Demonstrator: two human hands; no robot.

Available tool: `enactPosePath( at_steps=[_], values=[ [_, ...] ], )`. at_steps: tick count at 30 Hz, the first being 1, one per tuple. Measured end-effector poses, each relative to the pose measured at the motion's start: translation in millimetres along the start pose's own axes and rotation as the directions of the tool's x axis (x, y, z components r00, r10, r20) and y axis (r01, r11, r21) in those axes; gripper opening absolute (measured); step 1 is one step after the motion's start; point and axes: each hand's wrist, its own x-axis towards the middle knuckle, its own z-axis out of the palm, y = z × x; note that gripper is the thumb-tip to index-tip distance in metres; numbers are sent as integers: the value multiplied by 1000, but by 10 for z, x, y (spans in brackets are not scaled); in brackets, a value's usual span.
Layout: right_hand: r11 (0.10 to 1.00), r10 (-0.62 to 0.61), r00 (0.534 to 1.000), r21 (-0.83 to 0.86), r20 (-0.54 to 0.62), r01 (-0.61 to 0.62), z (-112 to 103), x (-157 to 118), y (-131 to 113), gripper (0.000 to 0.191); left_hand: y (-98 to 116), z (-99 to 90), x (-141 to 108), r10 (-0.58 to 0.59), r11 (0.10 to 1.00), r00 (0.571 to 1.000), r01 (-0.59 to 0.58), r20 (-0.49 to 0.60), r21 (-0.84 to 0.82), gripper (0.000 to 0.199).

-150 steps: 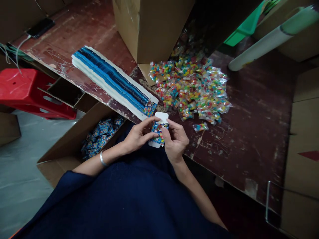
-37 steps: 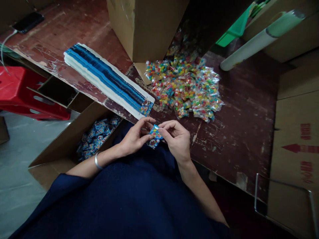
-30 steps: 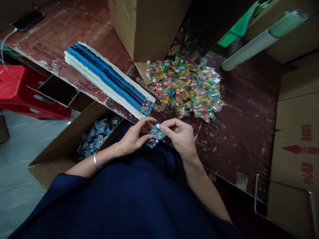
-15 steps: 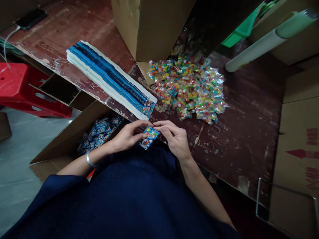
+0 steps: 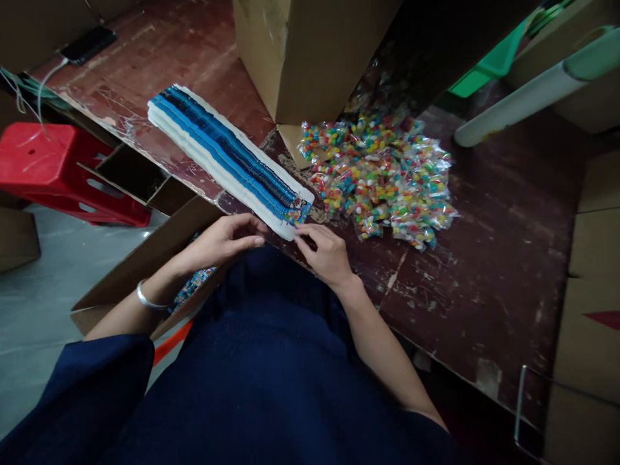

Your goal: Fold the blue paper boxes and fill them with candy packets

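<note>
A long fanned row of blue-and-white printed packets (image 5: 227,155) lies slantwise on the table, overlapping each other. At its near end, my right hand (image 5: 325,253) has thumb and forefinger at the lower corner of the front packet (image 5: 301,208), seemingly pinching its edge. My left hand (image 5: 227,240), with a silver bangle on the wrist, hovers over the rim of an open cardboard box (image 5: 140,255). Its thumb and fingers are apart and hold nothing visible. Inside that box are blue printed packets (image 5: 194,287), partly hidden by my left forearm.
Many small clear bags of colourful candies (image 5: 378,174) are heaped right of the row. A tall carton (image 5: 310,58) stands behind. A white tube (image 5: 523,103), a green bin (image 5: 489,64), a phone (image 5: 90,45) with cable and a red stool (image 5: 53,161) surround the workspace.
The small blue packet that both hands held is gone from them. My left hand has moved left over the box; my right has come to the row's near end. The view has shifted slightly.
</note>
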Motion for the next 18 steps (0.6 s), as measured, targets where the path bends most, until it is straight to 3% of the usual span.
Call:
enactPosePath(
  at_steps=[2, 5, 9, 11, 15, 18],
  values=[
    [999, -34, 995, 10, -89, 35, -71, -93, -76, 13, -83, 254, 95, -82, 954, 996, 84, 21, -287, 38],
    [998, -65, 984, 4, -166, 66, -140, -286, -262, 15, -203, 577, 241, -173, 778, 984, 167, 48, -605, 48],
    [988, -136, 983, 49, -123, 143, -193, -484, -499, 19, -215, 733, 340, -186, 606, 978, 189, 93, -773, 50],
    [988, -94, 990, 109, -109, 106, -247, -494, -552, 25, -170, 718, 335, -157, 603, 979, 202, 133, -772, 51],
    [959, 162, 987, 232, 21, -163, -417, -368, -540, 59, -90, 675, 271, -70, 690, 967, 225, 246, -688, 54],
    [933, 216, 966, 263, 141, -247, -532, -266, -505, 43, -79, 685, 223, -37, 747, 955, 223, 295, -626, 53]
  ],
)
